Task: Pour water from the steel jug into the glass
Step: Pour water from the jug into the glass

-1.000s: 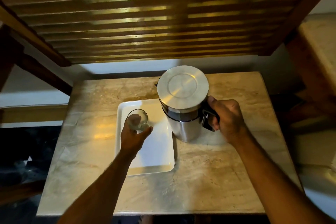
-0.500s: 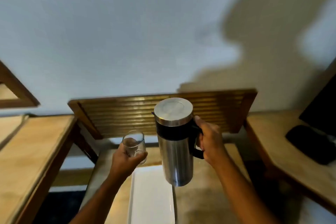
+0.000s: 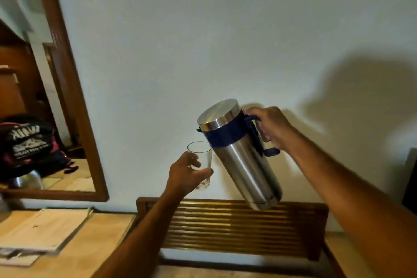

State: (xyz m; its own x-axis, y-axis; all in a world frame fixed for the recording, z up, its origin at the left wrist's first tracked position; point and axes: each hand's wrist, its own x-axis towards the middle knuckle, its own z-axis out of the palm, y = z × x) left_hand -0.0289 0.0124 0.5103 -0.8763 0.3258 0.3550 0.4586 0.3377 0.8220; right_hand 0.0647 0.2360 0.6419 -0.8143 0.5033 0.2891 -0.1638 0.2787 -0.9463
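The steel jug (image 3: pixel 243 160), with a steel lid and a dark blue band and handle, hangs in the air tilted to the left. My right hand (image 3: pixel 270 128) grips its handle. Its small spout sits just above the rim of the clear glass (image 3: pixel 200 153). My left hand (image 3: pixel 187 174) holds the glass upright from the left and below. No stream of water shows, and I cannot tell whether the glass holds any. Both are raised in front of the white wall.
A slatted wooden panel (image 3: pixel 237 228) leans against the wall below the jug. A wood-framed mirror (image 3: pixel 67 97) hangs at left, reflecting a dark bag. Papers (image 3: pixel 42 230) lie on the wooden surface at lower left. A dark object edges in at far right.
Both hands have lifted the glass and jug off the table. The jug has tipped from upright toward the glass. The camera has tilted up, so the table and white tray are out of view.
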